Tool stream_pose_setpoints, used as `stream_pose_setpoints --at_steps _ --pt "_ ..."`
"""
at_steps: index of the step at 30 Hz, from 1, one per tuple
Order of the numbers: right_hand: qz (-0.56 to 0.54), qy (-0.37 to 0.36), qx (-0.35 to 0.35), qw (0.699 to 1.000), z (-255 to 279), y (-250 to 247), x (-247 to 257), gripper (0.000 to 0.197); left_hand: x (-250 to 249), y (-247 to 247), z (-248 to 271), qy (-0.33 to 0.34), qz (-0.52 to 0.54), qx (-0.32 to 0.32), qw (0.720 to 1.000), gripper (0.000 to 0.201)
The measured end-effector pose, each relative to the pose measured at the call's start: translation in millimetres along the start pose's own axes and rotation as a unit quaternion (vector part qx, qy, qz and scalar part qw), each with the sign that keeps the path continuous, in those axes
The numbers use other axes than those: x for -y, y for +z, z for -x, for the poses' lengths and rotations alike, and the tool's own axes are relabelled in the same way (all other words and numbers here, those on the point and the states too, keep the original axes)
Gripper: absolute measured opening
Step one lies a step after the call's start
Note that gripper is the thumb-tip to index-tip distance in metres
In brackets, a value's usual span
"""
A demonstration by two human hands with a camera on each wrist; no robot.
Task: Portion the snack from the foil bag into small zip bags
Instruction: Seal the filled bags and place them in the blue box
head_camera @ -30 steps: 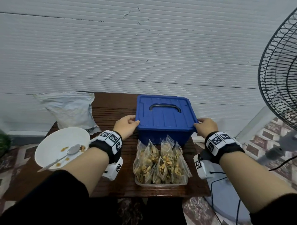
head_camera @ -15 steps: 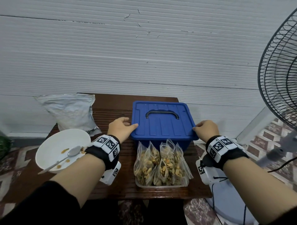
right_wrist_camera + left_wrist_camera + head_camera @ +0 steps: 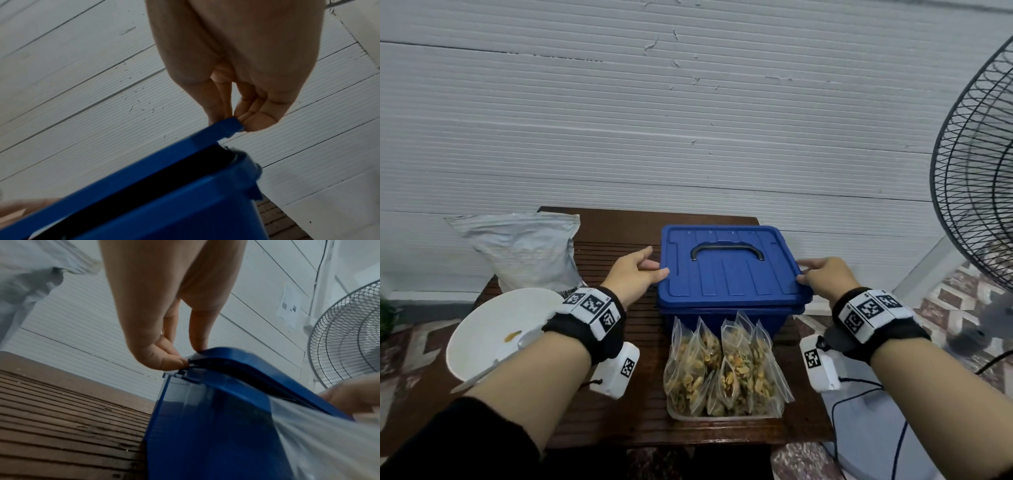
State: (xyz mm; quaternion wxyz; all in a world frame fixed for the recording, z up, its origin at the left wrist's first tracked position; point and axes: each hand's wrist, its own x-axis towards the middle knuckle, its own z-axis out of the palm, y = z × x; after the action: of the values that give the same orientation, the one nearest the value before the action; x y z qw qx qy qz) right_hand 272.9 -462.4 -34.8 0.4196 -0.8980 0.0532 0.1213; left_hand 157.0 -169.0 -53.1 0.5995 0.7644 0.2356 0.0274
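Observation:
A blue lid with a black handle covers the blue box on the brown table. My left hand pinches the lid's left edge, thumb on top; the left wrist view shows the left hand on the lid's corner. My right hand pinches the right edge, and the right wrist view shows a dark gap under the lid there. Several filled zip bags stand in a clear tray in front of the box. The foil bag leans at the back left.
A white bowl with a spoon and a few snack crumbs sits at the table's left, under my left forearm. A standing fan is at the right, with its base and cable on the tiled floor. A white wall is close behind.
The blue box and its lid have shifted a little left and toward me between both hands. My hands keep their hold on the lid's two side edges.

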Motion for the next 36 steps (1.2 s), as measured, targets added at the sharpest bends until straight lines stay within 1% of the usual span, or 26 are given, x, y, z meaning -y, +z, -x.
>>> stream_pose_setpoints --at_steps 2,6,9,11,14,16,18,20,22,24,28,31,36 --pt "-0.028 -0.007 0.027 0.999 -2 -6 4 0.047 -5 -4 -2 0.007 0.019 0.008 1.0 0.073" --pt "-0.114 -0.035 0.05 0.992 -4 -16 17 0.046 -19 -14 -11 0.02 0.079 0.019 0.997 0.072" --pt "-0.151 -0.06 0.029 0.986 -9 -20 34 0.036 -36 -22 -21 0.046 0.079 0.038 0.995 0.063" --pt "-0.167 -0.063 0.008 0.984 -19 -22 44 0.034 -51 -25 -30 0.06 0.071 0.054 0.994 0.058" --pt "-0.141 -0.066 -0.017 0.988 -41 -25 57 0.033 -72 -30 -51 0.067 0.053 0.09 0.992 0.061" --pt "-0.127 -0.055 -0.029 0.99 -57 -26 66 0.037 -82 -30 -70 0.063 0.043 0.093 0.993 0.06" --pt "-0.116 -0.043 -0.026 0.992 -76 -26 75 0.045 -89 -28 -88 0.046 0.075 0.097 0.991 0.051" --pt "-0.102 -0.039 -0.017 0.994 -96 -23 84 0.05 -98 -24 -103 0.031 0.102 0.104 0.989 0.038" --pt "-0.085 -0.038 -0.008 0.996 -116 -18 91 0.053 -104 -20 -121 0.01 0.098 0.079 0.992 0.035" --pt "-0.07 -0.033 0.0 0.997 -135 -12 99 0.053 -107 -17 -141 -0.014 0.091 0.055 0.994 0.043" --pt "-0.054 -0.012 0.034 0.998 -172 1 112 0.057 -103 -18 -182 -0.046 0.047 0.051 0.997 0.065" --pt "-0.044 0.02 0.071 0.996 -197 8 119 0.064 -98 -20 -212 -0.061 0.044 0.059 0.995 0.075" --pt "-0.02 0.063 0.133 0.989 -231 18 120 0.078 -88 -17 -248 -0.107 0.037 0.066 0.991 0.091"
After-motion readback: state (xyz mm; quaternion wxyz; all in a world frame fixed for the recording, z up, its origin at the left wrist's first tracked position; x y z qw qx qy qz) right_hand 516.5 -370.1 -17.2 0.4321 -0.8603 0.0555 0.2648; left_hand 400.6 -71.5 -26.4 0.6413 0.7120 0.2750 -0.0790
